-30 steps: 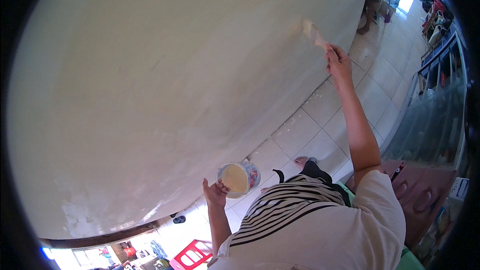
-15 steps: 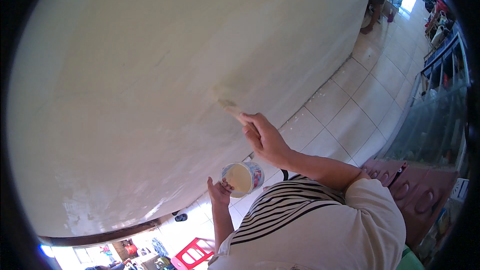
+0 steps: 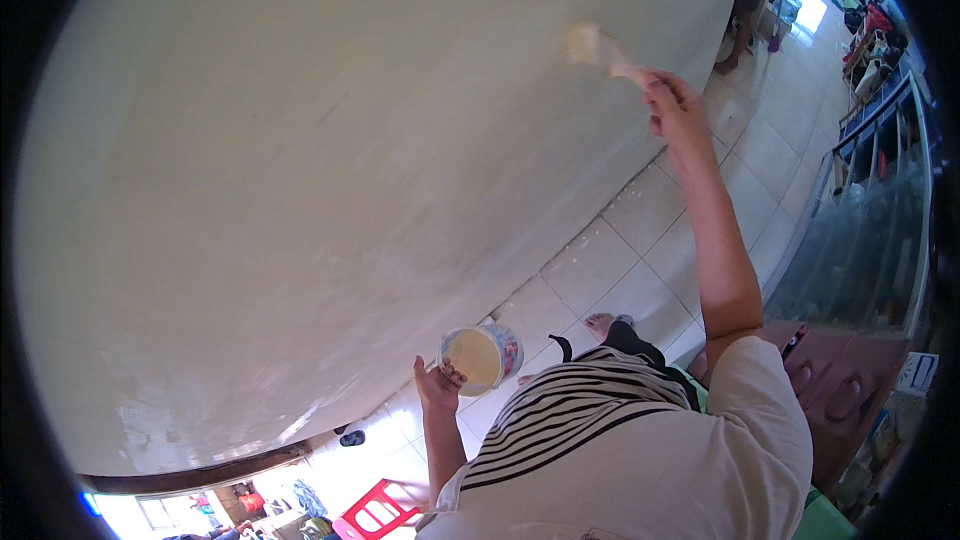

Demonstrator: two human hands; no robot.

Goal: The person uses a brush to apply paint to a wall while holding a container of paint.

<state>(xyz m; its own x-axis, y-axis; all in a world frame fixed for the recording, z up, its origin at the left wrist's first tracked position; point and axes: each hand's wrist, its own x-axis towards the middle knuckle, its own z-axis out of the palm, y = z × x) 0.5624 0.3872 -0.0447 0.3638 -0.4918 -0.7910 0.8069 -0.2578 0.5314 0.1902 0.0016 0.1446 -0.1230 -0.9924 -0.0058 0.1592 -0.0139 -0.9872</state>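
Concurrently, we held the brush at the wall, fingers of our right hand wrapped around it; our left hand held the bucket, fingers curled over its rim.

red plastic seat | dark shoe | pale tiled floor | maroon cabinet
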